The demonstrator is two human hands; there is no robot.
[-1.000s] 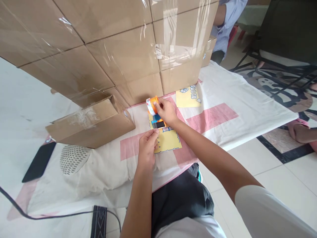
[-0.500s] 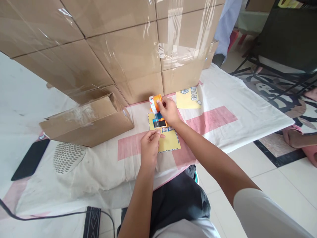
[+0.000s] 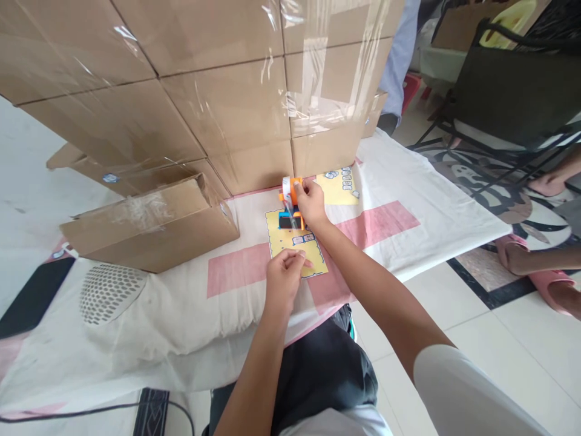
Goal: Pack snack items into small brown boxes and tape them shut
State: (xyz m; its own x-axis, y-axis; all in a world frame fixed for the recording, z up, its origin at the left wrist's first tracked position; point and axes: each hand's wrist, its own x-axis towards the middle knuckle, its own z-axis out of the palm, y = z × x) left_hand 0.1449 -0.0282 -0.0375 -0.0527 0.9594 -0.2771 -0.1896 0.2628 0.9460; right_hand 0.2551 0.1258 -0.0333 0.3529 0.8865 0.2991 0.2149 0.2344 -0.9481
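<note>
An orange and blue tape dispenser [image 3: 295, 189] with a white-cored roll stands over a yellow printed card [image 3: 284, 239] on the table. My right hand [image 3: 311, 203] is closed around the dispenser's orange side. Nearer to me, my left hand [image 3: 288, 275] is pinched above the lower part of the card. A thin strip of clear tape [image 3: 295, 225] runs from the dispenser toward its fingertips, though the strip is faint. The left fingers cover part of the card.
Stacked cardboard boxes [image 3: 227, 97] wrapped in clear film stand behind the card. A taped carton [image 3: 154, 224] lies to the left, near a black phone-like slab [image 3: 34, 297]. Another yellow card [image 3: 338, 184] lies at the back right. A person's feet show on the right.
My left hand has drawn back toward me and slightly right, away from the dispenser, lengthening the tape. My right hand keeps its hold on the dispenser. The view has shifted a little.
</note>
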